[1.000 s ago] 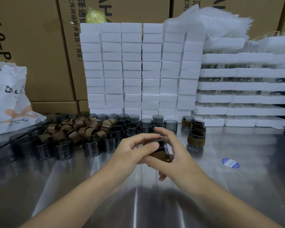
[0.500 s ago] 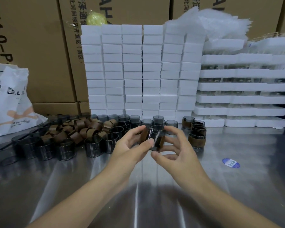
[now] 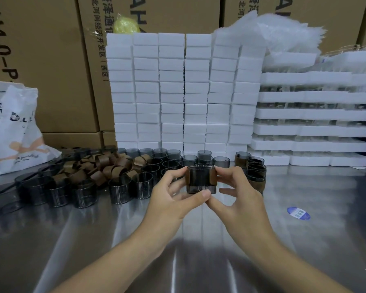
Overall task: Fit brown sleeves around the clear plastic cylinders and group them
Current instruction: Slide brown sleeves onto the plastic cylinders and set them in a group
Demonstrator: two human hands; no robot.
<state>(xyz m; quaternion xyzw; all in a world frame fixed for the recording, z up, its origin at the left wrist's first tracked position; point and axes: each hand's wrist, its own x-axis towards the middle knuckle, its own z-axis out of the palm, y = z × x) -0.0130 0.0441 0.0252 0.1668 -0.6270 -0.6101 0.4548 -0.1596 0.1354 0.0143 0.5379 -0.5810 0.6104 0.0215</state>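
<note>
Both hands hold one smoky clear cylinder [image 3: 201,180] upright above the steel table, with a brown sleeve [image 3: 213,176] wrapped round its sides and back. My left hand [image 3: 173,197] pinches its left side and bottom with thumb and fingers. My right hand [image 3: 239,199] pinches the right side and bottom. A pile of loose brown sleeves [image 3: 106,168] lies at the left among several bare cylinders [image 3: 123,188]. Sleeved cylinders [image 3: 256,173] stand grouped just right of my hands.
The steel table [image 3: 93,240] carries a blue sticker [image 3: 298,212] at the right. Stacked white foam blocks [image 3: 184,92] and foam trays [image 3: 313,123] stand behind, with cardboard boxes [image 3: 51,60] at the back. A white plastic bag [image 3: 15,132] sits far left.
The cylinder has turned from tilted on its side to upright and risen a little. Both hands shifted their hold to its sides, with the sleeve now round it.
</note>
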